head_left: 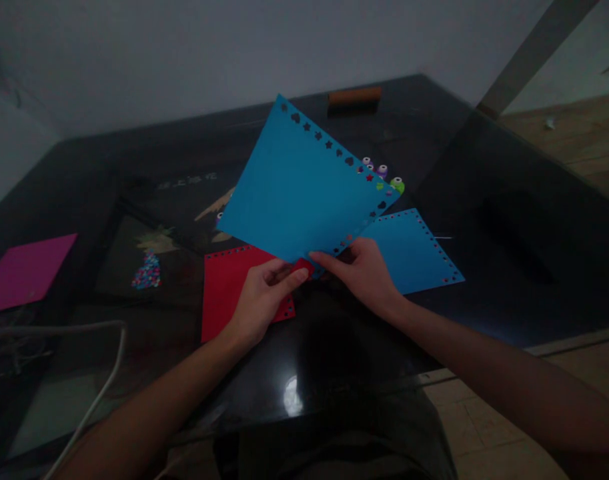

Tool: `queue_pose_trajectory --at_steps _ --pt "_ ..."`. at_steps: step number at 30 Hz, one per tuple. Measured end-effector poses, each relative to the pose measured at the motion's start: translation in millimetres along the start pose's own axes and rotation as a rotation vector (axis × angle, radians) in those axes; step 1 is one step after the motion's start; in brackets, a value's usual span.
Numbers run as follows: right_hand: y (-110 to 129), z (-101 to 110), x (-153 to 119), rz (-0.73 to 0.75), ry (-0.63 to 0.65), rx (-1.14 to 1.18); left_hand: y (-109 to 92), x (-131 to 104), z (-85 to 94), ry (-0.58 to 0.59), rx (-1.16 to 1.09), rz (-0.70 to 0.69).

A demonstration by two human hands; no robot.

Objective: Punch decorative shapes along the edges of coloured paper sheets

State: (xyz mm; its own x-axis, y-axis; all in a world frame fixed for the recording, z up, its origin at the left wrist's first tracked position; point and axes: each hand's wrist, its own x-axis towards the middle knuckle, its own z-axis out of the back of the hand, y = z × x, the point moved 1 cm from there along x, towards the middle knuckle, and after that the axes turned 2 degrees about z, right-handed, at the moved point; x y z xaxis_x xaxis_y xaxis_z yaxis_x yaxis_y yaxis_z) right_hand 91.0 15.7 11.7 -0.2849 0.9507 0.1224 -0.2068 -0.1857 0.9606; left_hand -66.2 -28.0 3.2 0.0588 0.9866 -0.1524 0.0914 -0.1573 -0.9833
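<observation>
One left grip (pixel 258 293) clasps perhaps a red punch (pixel 305 267); right grip (pixel 368 277) pinches blue paper (pixel 307 190).

Two hands (pixel 257 300) (pixel 368 275) — two blue sheets (pixel 304 190) (pixel 411 253), one red sheet (pixel 228 290), one magenta sheet (pixel 29 272), one tube (pixel 354 96)

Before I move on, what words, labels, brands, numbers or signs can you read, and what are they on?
Pale lettering on the dark tabletop, left of the raised blue sheet: the second character reads "上", the last looks like "花"; the others are too blurred to read.
Raised blue sheet: no text, only punched shapes such as hearts and stars.
Small red object in the left hand: no text readable.
</observation>
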Motion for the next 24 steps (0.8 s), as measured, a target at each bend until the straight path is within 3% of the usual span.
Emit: queue_pose_trajectory --at_steps 7,24 --pt "-1.9 -2.0 0.1 0.009 0.007 0.114 -0.7 1.3 -0.5 -0.025 0.003 -0.018" --pt "-2.8 1.2 2.0 0.002 0.011 -0.049 -1.7 -0.1 -1.4 -0.045 0.053 0.029"
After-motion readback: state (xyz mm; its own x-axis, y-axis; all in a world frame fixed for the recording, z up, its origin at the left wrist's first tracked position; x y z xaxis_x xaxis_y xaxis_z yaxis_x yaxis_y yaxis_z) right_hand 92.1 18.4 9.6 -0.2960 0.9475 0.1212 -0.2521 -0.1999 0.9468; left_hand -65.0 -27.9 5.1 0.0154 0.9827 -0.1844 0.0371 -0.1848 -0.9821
